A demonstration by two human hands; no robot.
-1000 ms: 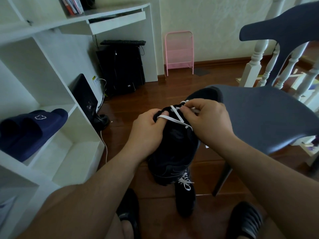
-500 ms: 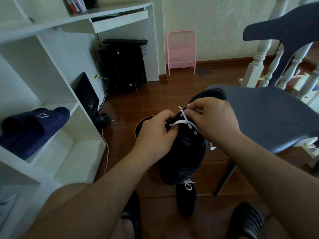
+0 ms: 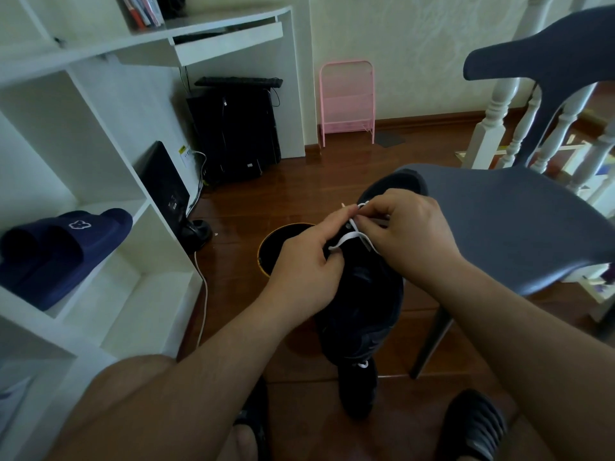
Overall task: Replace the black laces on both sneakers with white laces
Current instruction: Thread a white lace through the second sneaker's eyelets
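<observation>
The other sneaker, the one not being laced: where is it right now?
In the head view the other sneaker stands on the wooden floor low in the middle, just below the held sneaker, left of the grey chair leg.

The sneaker [image 3: 361, 294] was black, its lace [image 3: 346, 240] white; the chair [image 3: 519, 224] grey-blue, the slippers [image 3: 63, 251] navy, the rack [image 3: 346, 101] pink.

Single head-worn wide-angle view, facing forward and steeply down. Both forearms entered from the bottom edge; fingers [image 3: 336, 224] sat near frame centre, close below the lens, floor [image 3: 299, 181] beyond them.
</observation>
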